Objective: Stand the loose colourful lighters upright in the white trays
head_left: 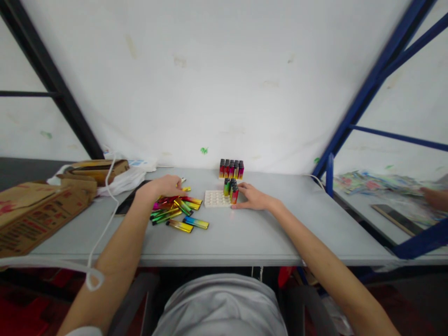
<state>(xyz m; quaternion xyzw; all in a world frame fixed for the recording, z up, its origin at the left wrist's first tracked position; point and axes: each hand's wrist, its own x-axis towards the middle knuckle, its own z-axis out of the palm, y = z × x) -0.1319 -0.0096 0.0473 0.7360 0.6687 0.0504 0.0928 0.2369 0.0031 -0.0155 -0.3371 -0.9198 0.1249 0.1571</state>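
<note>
Hanging by the left arm is white cable, left hand unclear in grip, right hand spread beside upright lighters.

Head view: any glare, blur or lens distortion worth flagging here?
Head view: soft, fairly even light on the white wall; head view: glints on the loose metallic lighters; head view: blue post and black post splay outward, probably wide-angle stretch; head view: the other person's hand at the right edge looks blurry.

Small workshop, seemingly.
Blue steel frame rising at two o'clock, cardboard box sitting near nine, lighters standing in rows mid-dial, co-worker's hand showing at three.
</note>
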